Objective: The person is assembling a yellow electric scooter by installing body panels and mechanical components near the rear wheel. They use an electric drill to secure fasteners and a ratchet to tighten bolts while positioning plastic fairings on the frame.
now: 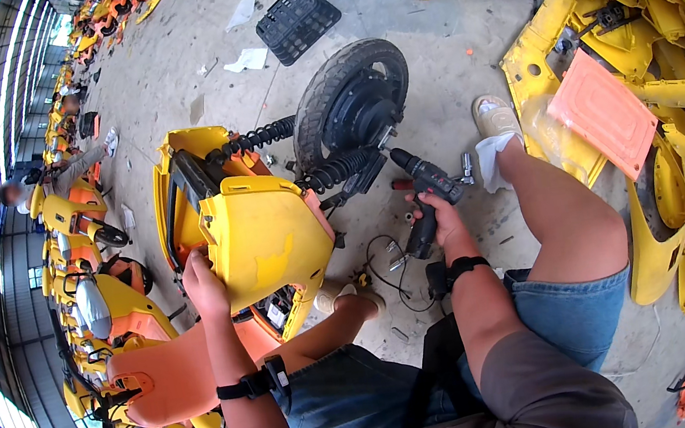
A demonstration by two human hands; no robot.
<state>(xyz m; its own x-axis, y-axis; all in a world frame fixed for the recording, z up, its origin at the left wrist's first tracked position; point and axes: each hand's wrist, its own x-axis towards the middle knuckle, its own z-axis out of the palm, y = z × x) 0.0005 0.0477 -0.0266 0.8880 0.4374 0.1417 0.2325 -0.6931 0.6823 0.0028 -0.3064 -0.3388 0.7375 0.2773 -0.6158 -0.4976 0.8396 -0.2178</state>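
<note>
A yellow and orange electric scooter lies in front of me, partly taken apart. My left hand (204, 286) is closed on the edge of its yellow body panel (261, 235), the fingertips partly hidden. In my right hand (442, 218) is a black cordless drill (435, 181), gripped by its handle. The drill's front end points at the axle of the rear wheel (352, 102), close to a shiny axle end. Two black coil shock absorbers (260, 135) run from the wheel to the body.
Near my right foot lies a shiny metal tool (467, 167). A thin black cable (375, 267) curls on the floor by small metal parts. Yellow panels (670, 94) are heaped at right, with an orange panel (606, 112). A black plastic tray (298, 24) lies beyond the wheel; another person (66, 173) is at far left.
</note>
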